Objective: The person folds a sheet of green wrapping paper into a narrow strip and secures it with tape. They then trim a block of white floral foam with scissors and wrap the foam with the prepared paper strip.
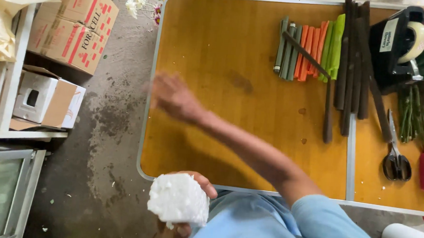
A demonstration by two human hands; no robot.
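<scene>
From the head camera, your left hand (186,215) grips a rough white foam block (178,199) low against your lap, just off the near edge of the table (216,50). Your right hand (174,98) is blurred, reaching across your body over the table's left rim, fingers spread and holding nothing. It lies straight beyond the block. Far to the right of both hands sit coloured sticks (309,51), dark sticks (352,69), a tape dispenser (398,44) and scissors (396,155). Cardboard boxes (73,24) stand on the floor (112,152) to the left.
</scene>
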